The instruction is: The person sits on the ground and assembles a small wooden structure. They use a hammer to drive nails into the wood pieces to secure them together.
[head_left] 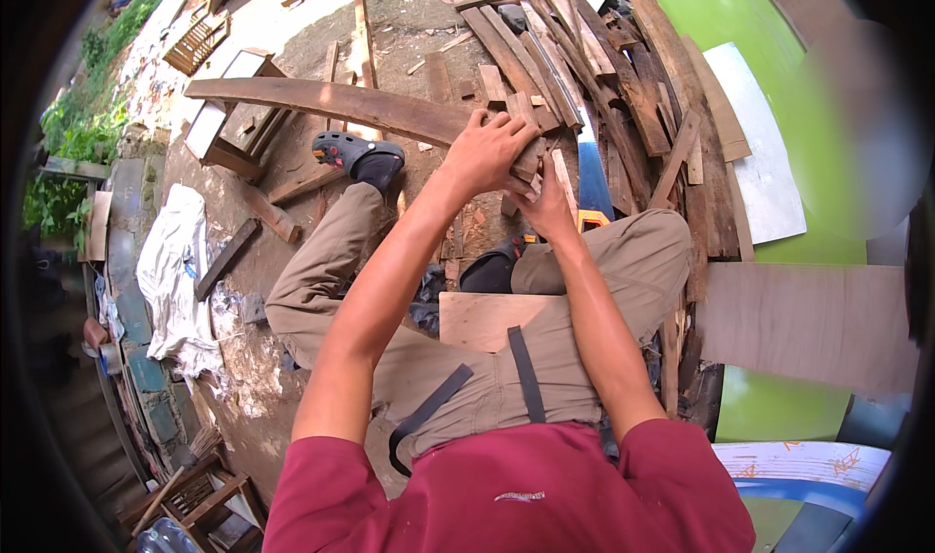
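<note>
A long brown wooden plank (321, 98) stretches from the far left to my hands, its left part resting over a small wooden frame. My left hand (490, 152) lies across the plank's near end, fingers bent over the top and closed round it. My right hand (547, 202) grips the same end from the right and below, the thumb pointing up along it; part of its fingers is hidden. Just right of that hand lies a handsaw with a blue blade (592, 178) and an orange and black handle (592, 220).
A pile of loose boards (623, 85) fills the far right. Beyond it lie a white sheet (755, 144) and a green panel (828, 114). A pale board (487, 319) sits between my legs. White cloth (180, 275) and a short dark offcut (227, 259) lie at left.
</note>
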`<action>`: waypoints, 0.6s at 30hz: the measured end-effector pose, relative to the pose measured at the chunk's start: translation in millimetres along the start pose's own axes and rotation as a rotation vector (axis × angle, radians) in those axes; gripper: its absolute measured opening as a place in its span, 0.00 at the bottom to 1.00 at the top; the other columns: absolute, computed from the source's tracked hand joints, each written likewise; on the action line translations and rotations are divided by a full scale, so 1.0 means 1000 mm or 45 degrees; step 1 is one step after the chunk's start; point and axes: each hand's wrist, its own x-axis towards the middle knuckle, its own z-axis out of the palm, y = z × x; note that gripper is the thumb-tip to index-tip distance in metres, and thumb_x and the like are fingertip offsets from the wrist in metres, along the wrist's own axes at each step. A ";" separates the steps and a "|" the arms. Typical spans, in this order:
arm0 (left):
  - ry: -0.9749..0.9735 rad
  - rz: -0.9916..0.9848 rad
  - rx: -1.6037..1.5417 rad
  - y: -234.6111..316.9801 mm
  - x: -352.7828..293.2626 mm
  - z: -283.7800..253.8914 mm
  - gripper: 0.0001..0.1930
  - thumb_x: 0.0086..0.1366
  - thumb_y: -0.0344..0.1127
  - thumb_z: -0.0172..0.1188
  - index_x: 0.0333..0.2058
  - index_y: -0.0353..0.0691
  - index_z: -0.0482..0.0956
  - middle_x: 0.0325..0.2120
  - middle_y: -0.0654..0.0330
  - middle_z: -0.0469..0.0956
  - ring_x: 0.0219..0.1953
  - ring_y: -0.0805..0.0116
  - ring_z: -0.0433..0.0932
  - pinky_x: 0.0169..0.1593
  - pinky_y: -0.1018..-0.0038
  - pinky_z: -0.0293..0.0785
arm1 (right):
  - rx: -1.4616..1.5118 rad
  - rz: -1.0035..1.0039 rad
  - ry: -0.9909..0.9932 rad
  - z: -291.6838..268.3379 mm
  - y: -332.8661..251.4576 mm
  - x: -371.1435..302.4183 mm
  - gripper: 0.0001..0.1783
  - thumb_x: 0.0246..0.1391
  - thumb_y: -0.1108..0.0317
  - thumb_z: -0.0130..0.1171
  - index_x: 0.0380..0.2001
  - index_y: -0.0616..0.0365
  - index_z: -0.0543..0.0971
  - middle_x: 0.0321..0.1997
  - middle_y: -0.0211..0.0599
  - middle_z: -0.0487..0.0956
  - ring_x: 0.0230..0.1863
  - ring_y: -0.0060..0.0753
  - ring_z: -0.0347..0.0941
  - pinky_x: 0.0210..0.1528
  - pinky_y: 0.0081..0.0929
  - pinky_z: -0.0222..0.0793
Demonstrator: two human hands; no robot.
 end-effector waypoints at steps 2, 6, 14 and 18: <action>0.080 0.005 0.030 0.001 -0.003 0.001 0.47 0.37 0.57 0.82 0.56 0.47 0.73 0.51 0.65 0.77 0.60 0.63 0.74 0.63 0.52 0.64 | 0.124 -0.008 0.006 0.000 -0.005 0.001 0.46 0.52 0.70 0.74 0.67 0.67 0.58 0.55 0.57 0.79 0.58 0.54 0.78 0.57 0.41 0.75; 0.021 0.006 0.015 0.001 -0.004 -0.002 0.48 0.36 0.54 0.82 0.58 0.47 0.73 0.50 0.64 0.78 0.61 0.63 0.74 0.62 0.54 0.65 | 0.145 0.028 -0.046 -0.008 -0.009 0.002 0.45 0.49 0.72 0.75 0.67 0.64 0.62 0.59 0.56 0.76 0.63 0.53 0.74 0.64 0.44 0.69; 0.171 0.079 -0.100 -0.010 0.003 -0.027 0.48 0.34 0.58 0.83 0.55 0.45 0.76 0.47 0.60 0.80 0.56 0.59 0.76 0.60 0.59 0.66 | -0.054 -0.070 0.241 -0.014 -0.016 0.009 0.48 0.42 0.67 0.80 0.65 0.62 0.65 0.57 0.54 0.76 0.59 0.59 0.73 0.62 0.47 0.70; 0.169 0.083 -0.113 -0.005 0.006 -0.038 0.49 0.32 0.61 0.82 0.54 0.44 0.76 0.47 0.58 0.80 0.57 0.58 0.76 0.60 0.59 0.66 | -0.269 -0.067 0.422 -0.006 -0.003 0.009 0.45 0.36 0.54 0.83 0.54 0.60 0.70 0.47 0.51 0.75 0.50 0.61 0.72 0.54 0.53 0.67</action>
